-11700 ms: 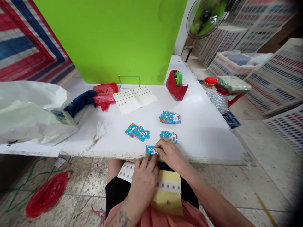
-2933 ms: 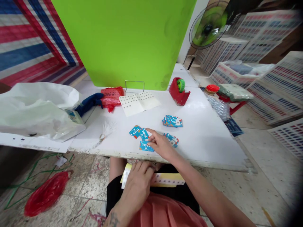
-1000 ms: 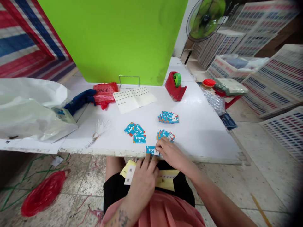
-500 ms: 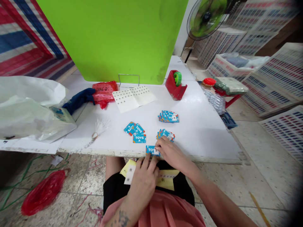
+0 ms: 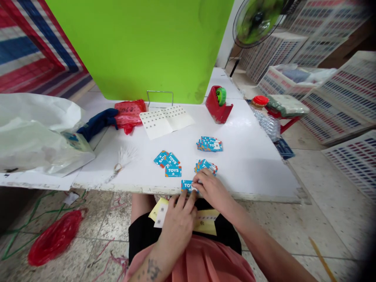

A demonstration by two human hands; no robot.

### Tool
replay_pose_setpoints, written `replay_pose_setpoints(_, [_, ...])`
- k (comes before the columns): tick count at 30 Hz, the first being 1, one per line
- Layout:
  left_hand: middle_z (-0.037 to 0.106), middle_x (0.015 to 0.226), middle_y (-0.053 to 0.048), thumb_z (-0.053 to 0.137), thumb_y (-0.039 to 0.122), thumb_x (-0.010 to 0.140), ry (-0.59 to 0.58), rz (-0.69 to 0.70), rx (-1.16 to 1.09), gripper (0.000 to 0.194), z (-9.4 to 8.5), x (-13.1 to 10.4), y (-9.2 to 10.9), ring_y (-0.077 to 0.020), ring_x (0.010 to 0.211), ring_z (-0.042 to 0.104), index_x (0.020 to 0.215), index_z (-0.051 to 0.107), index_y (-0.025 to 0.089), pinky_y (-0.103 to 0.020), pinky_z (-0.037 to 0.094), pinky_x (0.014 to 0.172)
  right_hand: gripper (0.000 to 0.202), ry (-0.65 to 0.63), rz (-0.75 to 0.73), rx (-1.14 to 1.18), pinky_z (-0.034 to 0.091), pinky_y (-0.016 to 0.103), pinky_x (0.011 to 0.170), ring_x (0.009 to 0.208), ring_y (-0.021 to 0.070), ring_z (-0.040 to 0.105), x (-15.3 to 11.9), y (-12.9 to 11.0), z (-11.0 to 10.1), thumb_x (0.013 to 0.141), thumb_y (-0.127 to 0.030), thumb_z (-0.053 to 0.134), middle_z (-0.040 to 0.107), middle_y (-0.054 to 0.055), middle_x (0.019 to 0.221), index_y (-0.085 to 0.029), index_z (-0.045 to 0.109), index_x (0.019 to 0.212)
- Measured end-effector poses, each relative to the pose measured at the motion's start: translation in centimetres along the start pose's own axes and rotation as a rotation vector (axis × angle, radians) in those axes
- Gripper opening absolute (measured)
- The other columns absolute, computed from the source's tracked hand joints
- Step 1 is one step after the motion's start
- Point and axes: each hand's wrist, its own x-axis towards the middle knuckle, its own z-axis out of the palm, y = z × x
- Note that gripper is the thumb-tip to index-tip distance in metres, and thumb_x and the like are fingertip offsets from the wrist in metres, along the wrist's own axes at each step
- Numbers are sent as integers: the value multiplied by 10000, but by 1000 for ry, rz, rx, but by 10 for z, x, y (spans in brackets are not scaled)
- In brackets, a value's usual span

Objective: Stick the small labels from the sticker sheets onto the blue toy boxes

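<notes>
A blue TOYS card (image 5: 186, 185) lies at the table's front edge, with a small white sticker on its right part. The fingertips of my right hand (image 5: 209, 187) are pinched together on that sticker. My left hand (image 5: 180, 217) rests its fingertips on the card's lower edge; its palm lies over yellow and white sticker sheets (image 5: 205, 222) on my lap. Behind my right hand is a fanned pile of blue cards (image 5: 205, 166), partly covered by it. Another pile with white stickers (image 5: 209, 144) sits farther back. Several loose TOYS cards (image 5: 173, 171) lie to the left.
White sticker sheets (image 5: 166, 120), a red tape dispenser (image 5: 219, 105), a red plastic packet (image 5: 130, 113) and a dark blue glove (image 5: 98, 122) lie farther back. A green board (image 5: 141, 51) stands behind them. A white bag (image 5: 38, 133) is at the left, a fan (image 5: 257, 21) at the back right.
My right fingertips have shifted slightly and now cover more of the white sticker on the card. The left hand stays nearly where it was.
</notes>
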Motion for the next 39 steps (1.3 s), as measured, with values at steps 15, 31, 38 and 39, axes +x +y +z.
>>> replay_pose_setpoints(15, [497,1349,-42,530,187,882,14,-4,-10,162,3,1,0,-278,1200,452,1000,638,177,-416,395,897,98,183,37,18,492,372,778,871,211,602,1,1,11,896,-181,473,593,77,966,-195,556,948])
replay_pose_setpoints(31, [565,807,-8,465,83,874,-97,-150,-261,159,-25,-8,-11,-191,758,484,825,564,198,-353,351,739,198,101,-118,-54,477,422,871,992,247,555,-26,-7,-9,868,-183,544,602,98,1043,-201,612,1054])
replay_pose_setpoints(38, [567,814,-9,452,81,877,-135,-188,-280,171,-23,-16,-6,-195,758,477,805,550,202,-360,348,763,244,90,-136,-125,449,438,892,990,264,535,-12,-7,-3,782,-190,668,587,97,1020,-182,634,1024])
replay_pose_setpoints(39, [568,809,-10,449,80,877,-132,-189,-277,175,-23,-16,-7,-197,754,476,801,550,201,-361,347,759,222,87,-130,-119,449,431,881,986,263,536,-12,-8,-3,778,-182,670,591,95,1008,-179,630,997])
